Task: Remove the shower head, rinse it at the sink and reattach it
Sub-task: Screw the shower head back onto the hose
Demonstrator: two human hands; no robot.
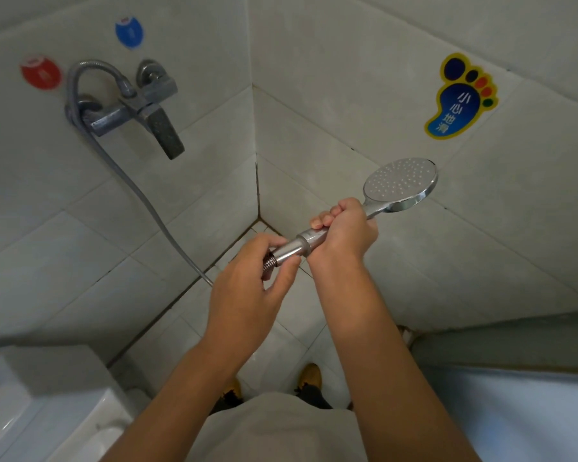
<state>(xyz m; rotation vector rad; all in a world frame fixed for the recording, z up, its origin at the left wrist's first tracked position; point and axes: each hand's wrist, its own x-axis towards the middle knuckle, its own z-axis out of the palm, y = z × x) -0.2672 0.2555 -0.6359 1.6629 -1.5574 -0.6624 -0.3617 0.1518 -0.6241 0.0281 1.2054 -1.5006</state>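
shower head (400,184) at right of centre in the frame, round chrome face with nozzles turned up, handle running down-left toward centre. held by right hand (344,230), fingers curled tight round the handle just below the face. conical nut (289,252) at the handle's lower end, pinched between thumb and fingers of left hand (247,288); coiled end of the hose (271,263) visible just under those fingertips. cannot tell whether the thread is already loosened, so probably unscrewing or screwing back.

for doing this step well: keep the handle steady with the right hand, turn only the nut with the left, keep nut and handle in one line so the thread does not cross. take care of the small rubber washer inside, not visible now, easy to drop on the floor tiles (291,315).

further out: hose going up-left along the wall to the mixer tap (137,108) in the upper left, red sticker (40,72) and blue sticker (129,32) above it, foot-shaped warning sticker (461,98) in the upper right. white toilet (54,411) at lower left.
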